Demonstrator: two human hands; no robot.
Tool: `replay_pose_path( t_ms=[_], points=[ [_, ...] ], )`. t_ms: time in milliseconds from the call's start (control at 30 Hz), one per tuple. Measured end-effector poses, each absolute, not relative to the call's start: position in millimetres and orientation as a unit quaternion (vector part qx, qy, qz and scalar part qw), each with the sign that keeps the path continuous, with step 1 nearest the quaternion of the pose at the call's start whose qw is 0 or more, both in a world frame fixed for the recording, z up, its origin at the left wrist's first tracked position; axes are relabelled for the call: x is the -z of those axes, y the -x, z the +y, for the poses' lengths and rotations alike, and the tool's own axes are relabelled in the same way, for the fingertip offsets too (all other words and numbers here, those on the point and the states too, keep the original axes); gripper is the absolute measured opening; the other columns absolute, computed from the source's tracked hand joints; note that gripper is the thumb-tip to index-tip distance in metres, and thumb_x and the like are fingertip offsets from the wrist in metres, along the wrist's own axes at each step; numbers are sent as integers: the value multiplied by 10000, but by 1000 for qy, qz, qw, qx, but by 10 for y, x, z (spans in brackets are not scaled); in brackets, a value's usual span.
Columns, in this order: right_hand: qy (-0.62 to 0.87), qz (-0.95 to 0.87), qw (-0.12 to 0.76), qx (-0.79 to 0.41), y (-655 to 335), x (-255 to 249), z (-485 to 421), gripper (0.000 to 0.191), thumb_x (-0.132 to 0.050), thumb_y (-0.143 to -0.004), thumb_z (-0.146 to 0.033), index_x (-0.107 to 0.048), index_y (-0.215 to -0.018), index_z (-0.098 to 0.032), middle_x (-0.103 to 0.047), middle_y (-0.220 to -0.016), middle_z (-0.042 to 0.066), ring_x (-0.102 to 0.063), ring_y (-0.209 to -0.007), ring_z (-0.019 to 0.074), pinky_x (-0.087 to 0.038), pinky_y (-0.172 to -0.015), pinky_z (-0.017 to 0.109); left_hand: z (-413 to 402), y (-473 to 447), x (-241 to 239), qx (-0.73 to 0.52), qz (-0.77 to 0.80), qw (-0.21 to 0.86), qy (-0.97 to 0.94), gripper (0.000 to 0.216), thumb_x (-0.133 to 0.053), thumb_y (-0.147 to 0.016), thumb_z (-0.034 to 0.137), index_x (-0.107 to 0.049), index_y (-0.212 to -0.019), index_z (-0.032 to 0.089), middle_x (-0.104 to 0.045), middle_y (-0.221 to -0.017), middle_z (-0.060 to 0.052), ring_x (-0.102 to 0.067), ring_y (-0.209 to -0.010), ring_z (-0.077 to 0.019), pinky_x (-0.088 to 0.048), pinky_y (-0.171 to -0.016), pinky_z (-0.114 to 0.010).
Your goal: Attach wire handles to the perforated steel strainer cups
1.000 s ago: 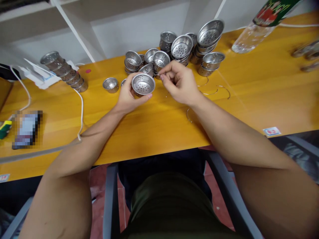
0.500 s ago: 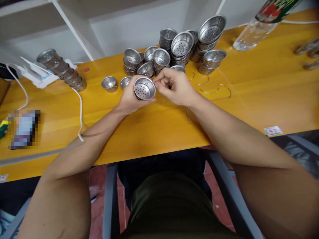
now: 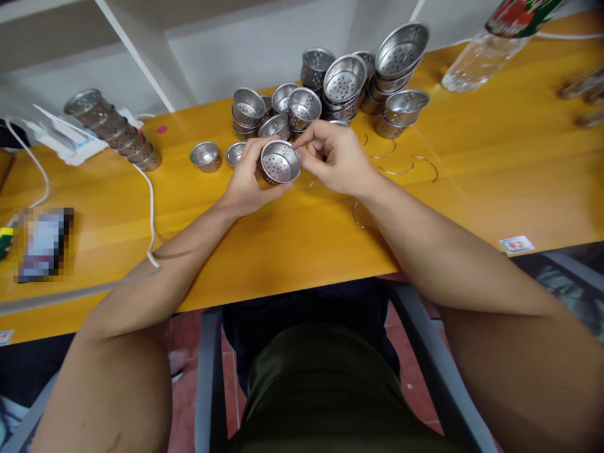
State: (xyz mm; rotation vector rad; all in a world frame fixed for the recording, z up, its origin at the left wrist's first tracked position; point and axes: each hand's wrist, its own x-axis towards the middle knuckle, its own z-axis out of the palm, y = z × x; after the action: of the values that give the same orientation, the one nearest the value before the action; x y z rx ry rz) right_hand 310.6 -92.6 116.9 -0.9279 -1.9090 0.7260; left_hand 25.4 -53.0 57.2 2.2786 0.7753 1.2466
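Observation:
My left hand [image 3: 246, 179] grips a small perforated steel cup [image 3: 280, 162] just above the yellow table [image 3: 292, 233], its open mouth tilted toward me. My right hand [image 3: 336, 156] is closed in a pinch right at the cup's right rim; a thin wire seems to be between its fingers, but it is too fine to make out clearly. Just behind my hands lies a heap of the same perforated steel cups [image 3: 330, 88]. Two single cups [image 3: 206, 155] sit to the left of my left hand.
A leaning stack of nested cups [image 3: 112, 129] lies at the back left beside a white cable [image 3: 151, 207]. Several curved wire handles [image 3: 401, 168] lie right of my hands. A plastic bottle [image 3: 491, 44] lies at the back right, a sticker [image 3: 516, 244] by the front edge.
My left hand turned the cup a little to the right and up. My right hand closed in from the heap until its pinched fingers met the cup's rim.

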Motion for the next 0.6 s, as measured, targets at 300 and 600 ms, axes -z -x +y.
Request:
replay_pose_path(
  t_ms=[300,600],
  points=[
    [351,-767,438,-311,-3089,-1187,-959,563,-885,-1145,-858,-696,-1179,-329,-466,-841,0,-470,-776,265,-528,-752,446,-519,-229,-616,-457,284,198,-819,1144,-1135,-710,1057,-741,-1520,352,-777,-1521,-112,-791,-1559,-493,-584,-1488,-803],
    [357,-768,434,-307,-3106,-1176,-963,493,-931,-1164,-780,-757,-1201,-320,-497,-826,-1,-533,-771,263,-614,-754,447,-522,-240,-546,-451,278,230,-816,1205,-1098,-748,1079,-626,-1605,375,-797,-1508,-101,-886,-1430,-428,-738,-1308,-683]
  ],
)
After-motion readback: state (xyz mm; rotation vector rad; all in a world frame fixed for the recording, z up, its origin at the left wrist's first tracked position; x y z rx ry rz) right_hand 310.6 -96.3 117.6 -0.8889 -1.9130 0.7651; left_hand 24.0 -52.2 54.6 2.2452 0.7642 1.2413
